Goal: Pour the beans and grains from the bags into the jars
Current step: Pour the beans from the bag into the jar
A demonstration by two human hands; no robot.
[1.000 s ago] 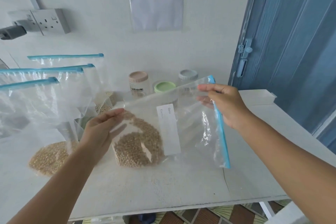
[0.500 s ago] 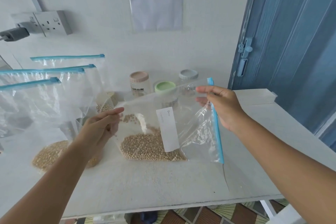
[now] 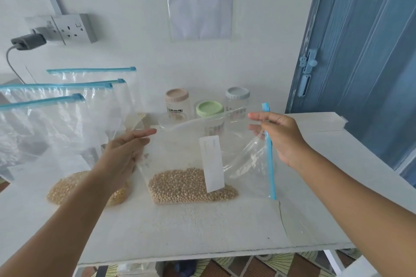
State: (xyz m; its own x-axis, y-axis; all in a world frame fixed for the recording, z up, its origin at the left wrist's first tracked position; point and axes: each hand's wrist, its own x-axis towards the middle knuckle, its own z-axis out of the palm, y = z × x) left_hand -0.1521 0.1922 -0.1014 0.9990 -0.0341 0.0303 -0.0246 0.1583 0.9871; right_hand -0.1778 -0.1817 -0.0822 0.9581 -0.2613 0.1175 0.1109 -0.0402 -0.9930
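A clear zip bag (image 3: 238, 141) with a white label and a blue zipper strip stands on its side on the white table (image 3: 202, 227), pale beans (image 3: 191, 186) pooled at its bottom. My left hand (image 3: 125, 153) pinches the bag's left edge. My right hand (image 3: 281, 137) pinches the bag's upper right corner at the zipper strip. Behind the bag stand three jars: one with a pink lid (image 3: 176, 102), one with a green lid (image 3: 209, 109), one with a grey lid (image 3: 237, 95).
Several more zip bags (image 3: 63, 123) with blue zippers stand at the left, grains (image 3: 67, 186) in the nearest. A wall socket with a plug (image 3: 67, 29) is at upper left, a paper sheet (image 3: 200, 0) hangs on the wall, a blue door (image 3: 364, 51) stands right.
The bag has been tipped so the beans slid from its left side down into a flat heap along the bottom. My right hand rose slightly; the zipper strip now stands nearly vertical.
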